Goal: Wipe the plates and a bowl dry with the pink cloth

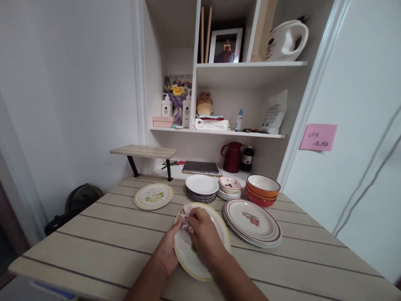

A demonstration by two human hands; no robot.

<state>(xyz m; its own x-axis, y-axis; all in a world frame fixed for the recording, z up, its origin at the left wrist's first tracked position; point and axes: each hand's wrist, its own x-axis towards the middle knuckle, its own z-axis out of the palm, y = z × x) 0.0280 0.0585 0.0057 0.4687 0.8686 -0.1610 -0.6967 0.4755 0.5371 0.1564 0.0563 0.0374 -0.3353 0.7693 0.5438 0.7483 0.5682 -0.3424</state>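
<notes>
My left hand (pixel 168 251) grips the left rim of a white plate with a yellow edge (pixel 219 234), held tilted just above the wooden table (pixel 103 242). My right hand (pixel 205 236) lies on the plate's face, fingers closed on a small pink-white cloth (pixel 187 212) pressed against it. Both forearms come in from the bottom edge.
A flowered yellow-rimmed plate (pixel 153 195) lies to the left. Behind stand a stack of white plates (pixel 201 187), small pink dishes (pixel 229 187), orange bowls (pixel 262 190) and red-rimmed plates (pixel 253 221). Shelves hold a red jug (pixel 232 156), bottles and a laptop (pixel 201 167).
</notes>
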